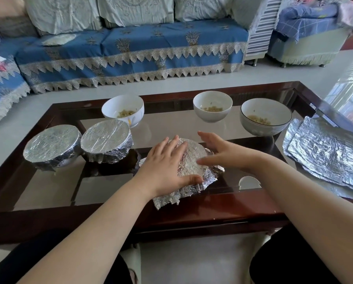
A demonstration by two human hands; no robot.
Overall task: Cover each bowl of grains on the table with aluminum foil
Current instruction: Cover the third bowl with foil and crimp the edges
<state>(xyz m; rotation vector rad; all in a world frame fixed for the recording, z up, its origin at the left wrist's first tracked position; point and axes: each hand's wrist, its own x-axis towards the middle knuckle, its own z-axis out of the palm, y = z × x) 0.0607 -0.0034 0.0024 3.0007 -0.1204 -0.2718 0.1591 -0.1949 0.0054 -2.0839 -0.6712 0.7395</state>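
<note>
Foil already wraps two bowls (52, 149) at nine o'clock. Your left hand (167, 167) and right hand (222, 152), each grip flat and apart, press foil on the third bowl (192, 158). Three open bowls (212, 106) wait at twelve o'clock.

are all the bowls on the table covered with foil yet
No, three white bowls along the far side sit open with grains showing.

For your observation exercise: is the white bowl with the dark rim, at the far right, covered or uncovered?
Uncovered. The dark-rimmed white bowl has no foil over it; its yellowish grains show inside. Spare aluminium foil sheets lie beside it.
</note>
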